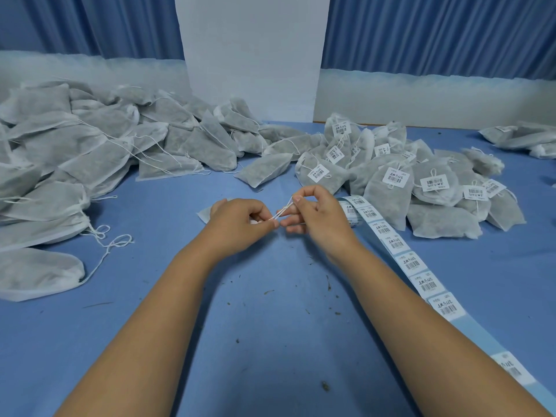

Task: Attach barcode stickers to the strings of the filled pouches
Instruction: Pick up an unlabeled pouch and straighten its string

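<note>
Largely hidden: pouch (pixel 204 213) behind left hand (pixel 237 221); fingers (pixel 270 224) pinch string (pixel 284 210), right hand (pixel 319 215) likewise.

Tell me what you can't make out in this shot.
All in the head view:
- Pouch being worked on: mostly hidden under the left hand; only a corner shows.
- String pinched by both hands: too thin to tell how it loops at the right hand.
- Sticker strip: print too small to read; near end blurred, cut off by the bottom-right edge.
- Unlabelled pile: cut off by the left edge.
</note>
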The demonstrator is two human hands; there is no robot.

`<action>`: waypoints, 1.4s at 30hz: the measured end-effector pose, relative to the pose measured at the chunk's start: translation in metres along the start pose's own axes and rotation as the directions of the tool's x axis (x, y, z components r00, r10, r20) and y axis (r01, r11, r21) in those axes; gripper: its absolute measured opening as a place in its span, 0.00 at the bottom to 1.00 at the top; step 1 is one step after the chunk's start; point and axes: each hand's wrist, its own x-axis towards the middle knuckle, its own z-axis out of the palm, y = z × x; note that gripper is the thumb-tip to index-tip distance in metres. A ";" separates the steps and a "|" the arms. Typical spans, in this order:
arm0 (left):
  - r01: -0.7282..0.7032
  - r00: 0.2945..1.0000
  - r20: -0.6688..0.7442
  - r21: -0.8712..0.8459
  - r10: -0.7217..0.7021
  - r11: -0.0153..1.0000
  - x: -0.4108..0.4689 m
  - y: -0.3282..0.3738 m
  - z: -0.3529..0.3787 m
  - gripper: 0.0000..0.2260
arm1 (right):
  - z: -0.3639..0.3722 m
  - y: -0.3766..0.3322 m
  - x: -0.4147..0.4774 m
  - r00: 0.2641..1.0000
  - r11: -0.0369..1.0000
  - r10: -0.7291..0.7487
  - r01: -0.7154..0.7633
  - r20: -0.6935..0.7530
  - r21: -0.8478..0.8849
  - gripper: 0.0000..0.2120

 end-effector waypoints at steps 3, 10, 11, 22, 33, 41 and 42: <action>-0.020 1.000 -0.002 0.018 0.020 1.000 0.000 -0.001 0.001 0.08 | 0.000 0.000 -0.001 1.000 0.999 0.001 -0.001 -0.005 -0.036 0.06; 0.003 1.000 -0.004 0.011 -0.003 1.000 0.002 0.000 0.004 0.10 | 0.002 0.002 -0.004 0.998 0.991 -0.061 0.057 -0.032 -0.125 0.06; 0.006 1.000 0.000 0.004 -0.006 1.000 0.002 0.001 0.004 0.10 | 0.003 0.002 -0.004 0.997 0.989 -0.068 0.063 -0.032 -0.134 0.06; -0.067 0.997 0.042 -0.019 0.067 0.998 0.001 0.005 0.010 0.07 | 0.003 0.001 -0.003 0.993 0.985 -0.100 0.090 -0.057 -0.148 0.07; -0.087 0.994 -0.062 0.073 0.091 0.994 0.006 -0.023 -0.009 0.12 | -0.011 -0.014 0.001 0.963 0.974 -0.222 0.213 -0.150 -0.074 0.07; 0.020 0.899 -0.395 -0.393 -0.189 0.919 0.011 -0.002 -0.001 0.19 | 0.004 -0.015 -0.011 0.912 0.881 -0.410 0.404 0.031 -0.247 0.09; 0.065 0.899 -0.355 -0.470 -0.256 0.880 0.012 0.000 0.001 0.19 | 0.007 -0.014 -0.012 0.897 0.850 -0.439 0.436 0.058 -0.296 0.09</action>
